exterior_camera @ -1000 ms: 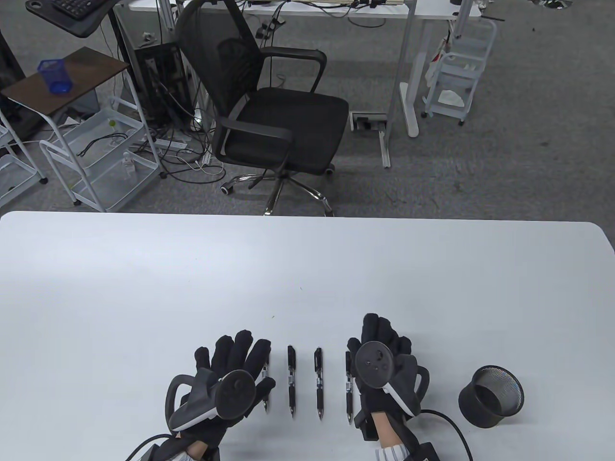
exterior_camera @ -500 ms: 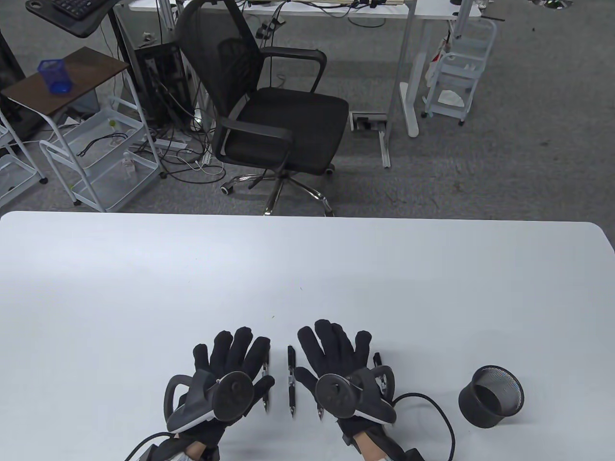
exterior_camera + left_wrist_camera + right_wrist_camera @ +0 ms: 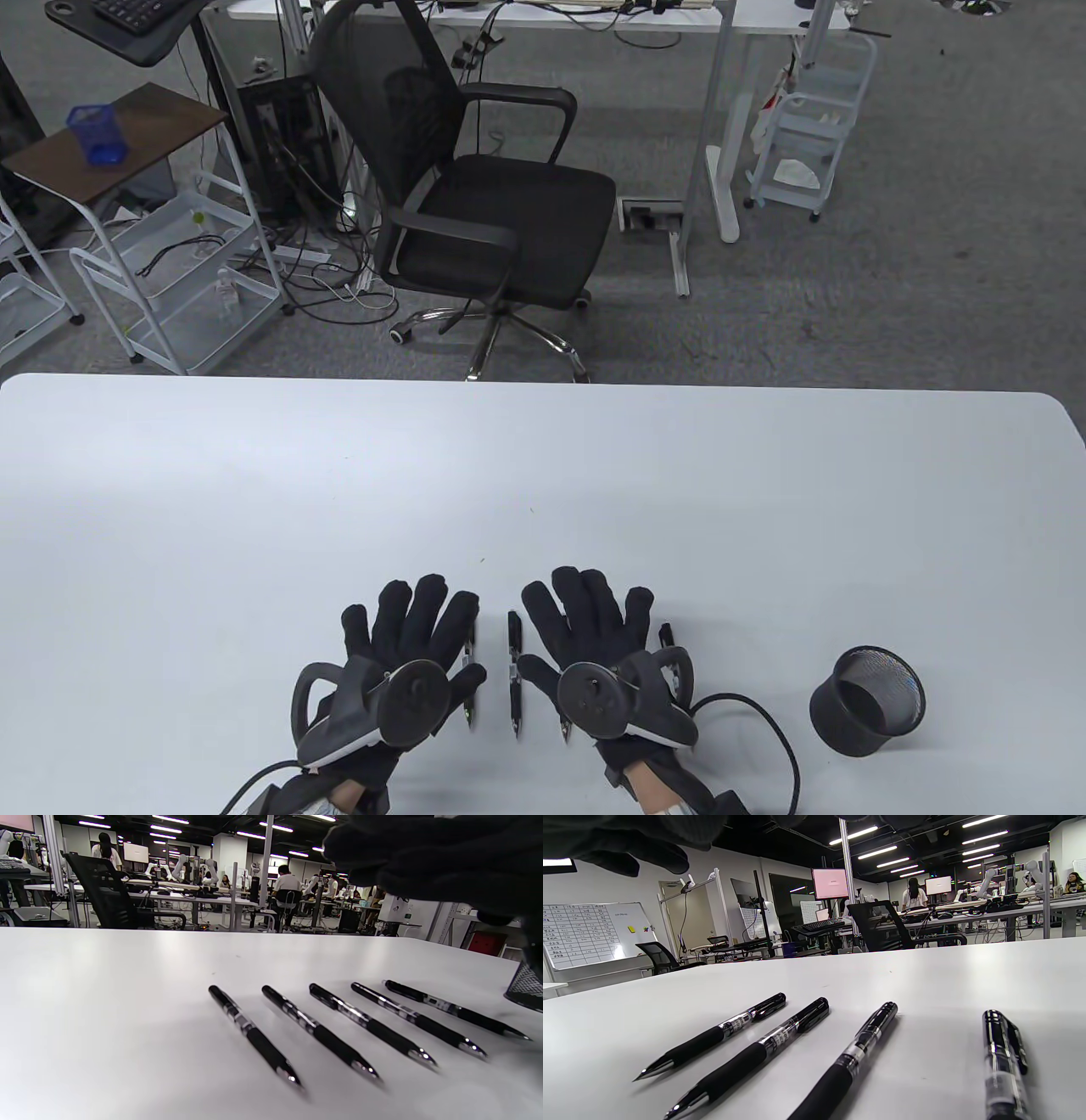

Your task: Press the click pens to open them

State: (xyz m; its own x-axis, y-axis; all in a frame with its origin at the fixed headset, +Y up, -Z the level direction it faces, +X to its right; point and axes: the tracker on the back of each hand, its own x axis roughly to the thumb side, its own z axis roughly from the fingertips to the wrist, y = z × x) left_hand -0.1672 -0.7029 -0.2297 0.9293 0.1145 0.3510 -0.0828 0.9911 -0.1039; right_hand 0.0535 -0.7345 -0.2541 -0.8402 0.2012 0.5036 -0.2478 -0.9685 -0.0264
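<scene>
Several black click pens lie side by side on the white table [image 3: 543, 475], tips toward me. In the table view one pen [image 3: 514, 671] lies fully in view between my hands. Another pen [image 3: 468, 679] peeks out beside my left hand [image 3: 407, 628]. My right hand [image 3: 585, 620] covers the pens further right, with fingers spread and holding nothing. My left hand is also spread and empty. The left wrist view shows the whole row of pens [image 3: 335, 1039] under gloved fingers [image 3: 424, 853]. The right wrist view shows several pens [image 3: 857, 1052] under gloved fingers [image 3: 628, 836].
A black mesh pen cup [image 3: 867, 701] stands tilted to the right of my right hand; it also shows in the left wrist view [image 3: 526, 986]. A black office chair [image 3: 475, 195] stands beyond the table's far edge.
My right hand has moved left, from beside the right-hand pens to over the middle ones, and has spread flat. In the last half second it barely moved. My left hand stayed put.
</scene>
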